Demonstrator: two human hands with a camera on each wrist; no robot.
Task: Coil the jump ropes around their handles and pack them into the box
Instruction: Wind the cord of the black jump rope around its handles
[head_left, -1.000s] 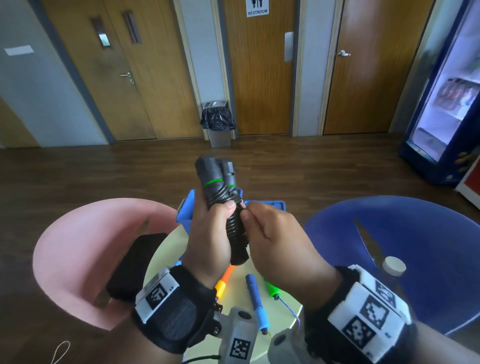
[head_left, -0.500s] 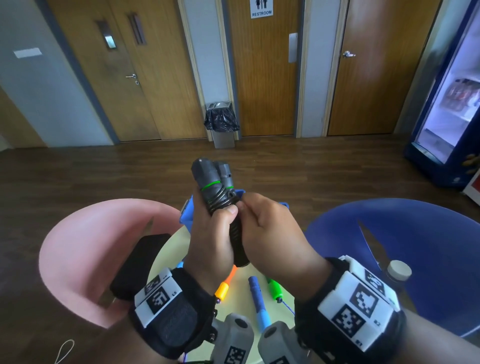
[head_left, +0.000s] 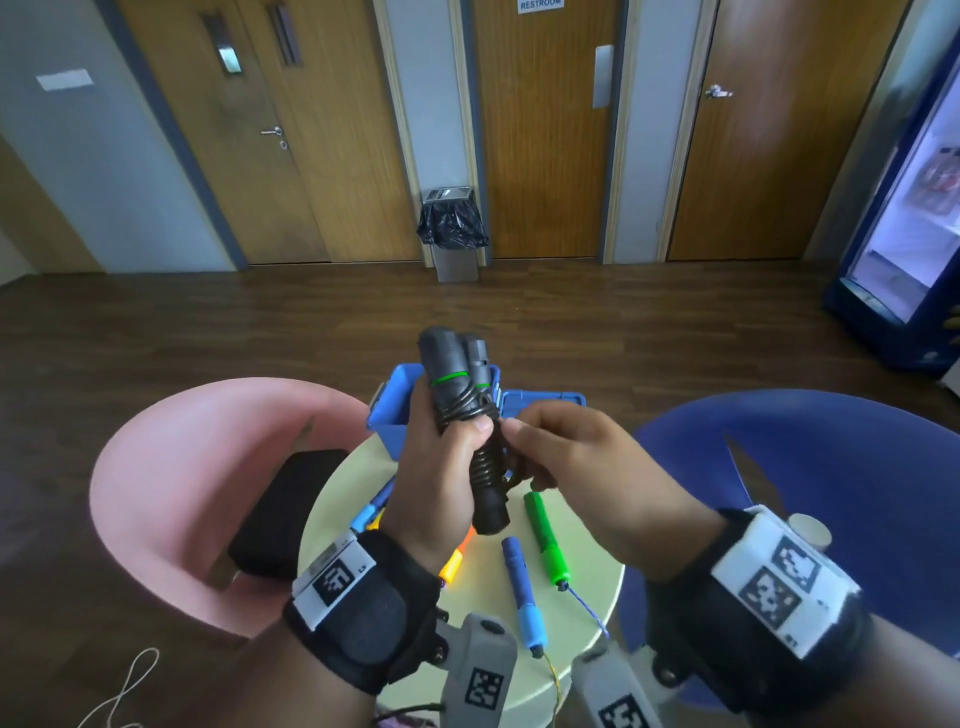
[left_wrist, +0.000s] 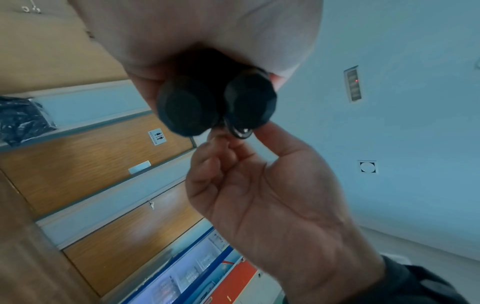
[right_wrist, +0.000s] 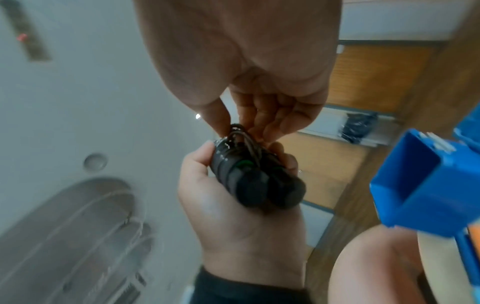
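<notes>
Above round table (head_left: 582, 582), left hand (head_left: 441, 467) gripped paired black handles (head_left: 457, 374) upright, rope coiled round them; right hand (head_left: 571, 457) pinched last loop (right_wrist: 237, 131) (likely tucking end); next, lower bundle into blue box (head_left: 387, 410) just behind

A common area of an office or public building is indicated: a restroom sign (head_left: 540, 4) is fixed above wooden doors (head_left: 543, 130), a lined waste bin (head_left: 453, 234) stands between them, and a glass-fronted drinks fridge (head_left: 906, 208) is placed at the right.
</notes>
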